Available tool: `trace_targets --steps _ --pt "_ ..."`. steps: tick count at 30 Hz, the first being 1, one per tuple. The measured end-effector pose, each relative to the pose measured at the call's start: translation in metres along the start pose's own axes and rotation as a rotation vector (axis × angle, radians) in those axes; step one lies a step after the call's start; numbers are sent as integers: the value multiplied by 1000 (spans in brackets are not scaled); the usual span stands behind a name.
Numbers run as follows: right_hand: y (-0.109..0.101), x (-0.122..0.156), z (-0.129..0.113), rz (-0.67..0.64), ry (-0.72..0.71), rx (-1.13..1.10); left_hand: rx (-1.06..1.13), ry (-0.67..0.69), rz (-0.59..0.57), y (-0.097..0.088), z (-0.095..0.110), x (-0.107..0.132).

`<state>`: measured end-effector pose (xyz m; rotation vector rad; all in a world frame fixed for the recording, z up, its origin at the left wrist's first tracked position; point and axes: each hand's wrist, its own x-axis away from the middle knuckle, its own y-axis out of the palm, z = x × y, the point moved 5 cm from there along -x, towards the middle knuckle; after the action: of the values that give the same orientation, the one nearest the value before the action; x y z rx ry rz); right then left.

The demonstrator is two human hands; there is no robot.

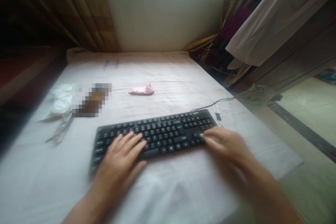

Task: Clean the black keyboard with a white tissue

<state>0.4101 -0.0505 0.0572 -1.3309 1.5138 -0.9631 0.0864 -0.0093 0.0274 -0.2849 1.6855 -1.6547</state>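
Observation:
A black computer keyboard point(157, 134) lies slightly slanted on a white sheet. My left hand point(123, 157) rests over its left part with the fingers outstretched and a little apart, holding nothing. At the right end, my right hand point(225, 143) has thumb and fingers pinched together close to the arrow keys. A small pale tip shows at the fingertips; what it belongs to is too small and blurred to tell. The keyboard's dark cable point(212, 103) runs off its back right side.
A crumpled pink cloth point(141, 89) lies behind the keyboard. A white plastic bag point(61, 101) is at the left, beside a pixelated brown patch. The sheet-covered surface point(168, 66) ends at a wall; curtains hang on both sides, and tiled floor shows at the right.

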Motion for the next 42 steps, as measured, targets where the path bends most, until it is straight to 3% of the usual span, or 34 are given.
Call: trace_targets --steps 11,17,33,42 --pt "6 -13 -5 58 1 69 -9 7 -2 0 0 0" --pt "14 -24 -23 8 -58 30 3 -11 -18 1 0 1" --pt "16 -12 -48 -121 -184 74 38 -35 -17 -1 1 0" --pt "20 -34 -47 -52 -149 222 42 -37 -19 -1 1 0"
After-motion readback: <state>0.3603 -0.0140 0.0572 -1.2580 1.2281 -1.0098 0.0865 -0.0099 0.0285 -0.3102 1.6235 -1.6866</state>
